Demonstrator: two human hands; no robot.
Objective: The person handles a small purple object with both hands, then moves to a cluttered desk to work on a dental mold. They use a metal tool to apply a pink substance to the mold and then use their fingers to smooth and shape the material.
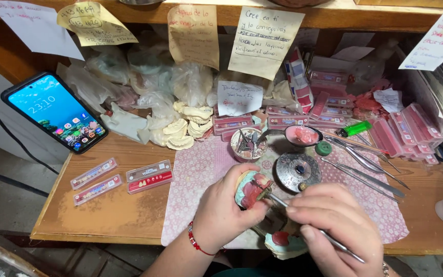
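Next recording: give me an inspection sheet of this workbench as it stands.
Surface: wooden bench, patterned pink mat.
Job's things: dental cast with pink wax; metal instrument, tip at the wax.
Clutter: plaster casts, tooth-card strips, metal tools, green lighter, bagged casts.
Hands: left hand holds the cast; right hand grips the instrument.
Cables: black cable at left.
Surroundings: paper notes, lit phone.

smartphone (pixel 56 112) | plaster casts (pixel 180 128) | tooth strips (pixel 121 180) | green lighter (pixel 354 129) | paper notes (pixel 264 41)

worn matt wooden bench (pixel 114 210), shiny metal instrument (pixel 303 218), pink wax denture model (pixel 252 190)
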